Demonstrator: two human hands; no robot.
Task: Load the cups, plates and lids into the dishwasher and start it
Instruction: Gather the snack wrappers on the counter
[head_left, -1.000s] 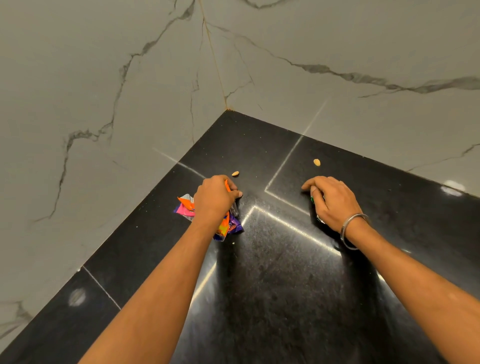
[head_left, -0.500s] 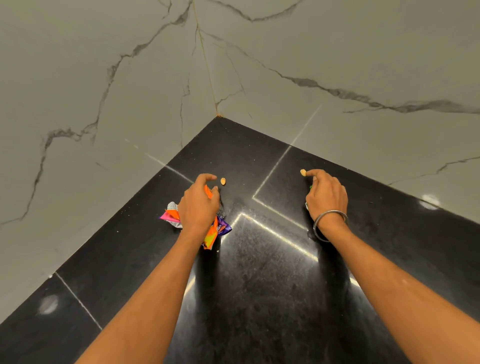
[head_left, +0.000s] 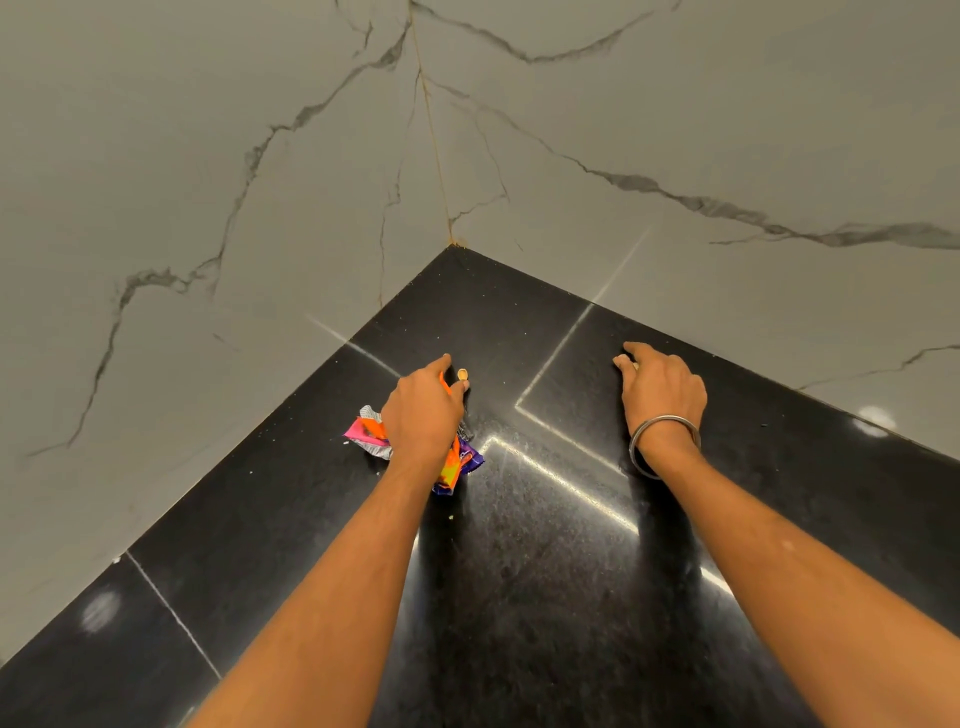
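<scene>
Grey marble-look wall tiles (head_left: 208, 156) meet in a corner above a polished black stone counter (head_left: 545, 597), and that corner serves as the landmark. No cups, plates, lids or dishwasher show anywhere, so the loading has not begun; this reads as clearing litter first.

Out from the corner and to its left, the left hand (head_left: 423, 415) has its fingers curled round a crumpled bunch of orange, pink, purple and silver wrappers (head_left: 374, 434), which stick out on both sides of the fist. Out from the corner and to its right, the right hand (head_left: 660, 387), a steel bangle (head_left: 662, 441) on its wrist, is bent down on the counter.

Since a second ago both hands have slid toward the corner. The left forefinger and thumb now touch a small tan nut (head_left: 462, 373) that then lay clear of them. The other small tan nut (head_left: 635, 366) now sits under the right fingertips, seemingly pinched. Both crumbs look nearly gathered.
</scene>
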